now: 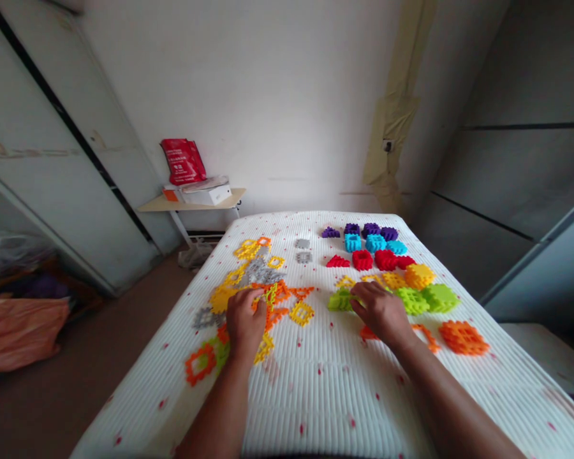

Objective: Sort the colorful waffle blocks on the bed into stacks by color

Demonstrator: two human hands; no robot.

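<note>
My left hand (245, 322) rests on a loose pile of flat lattice tiles (249, 280) in yellow, orange and grey, its fingers pinching a light green tile (270, 295) stood on edge. My right hand (381, 310) lies curled over the green row, its fingertips on a green lattice block (340, 299). Sorted rows of blocks lie beyond it: purple (370, 230), blue (374, 243), red (377, 259), yellow (406, 278) and more green (428, 298). An orange block (463, 337) sits to the right of my wrist.
Everything lies on a white ribbed bedspread (325, 395) with small red marks. A low table (191, 203) with a red bag (183, 160) and a white box stands against the back wall. Cabinet doors stand at left, an orange bag (14, 331) on the floor.
</note>
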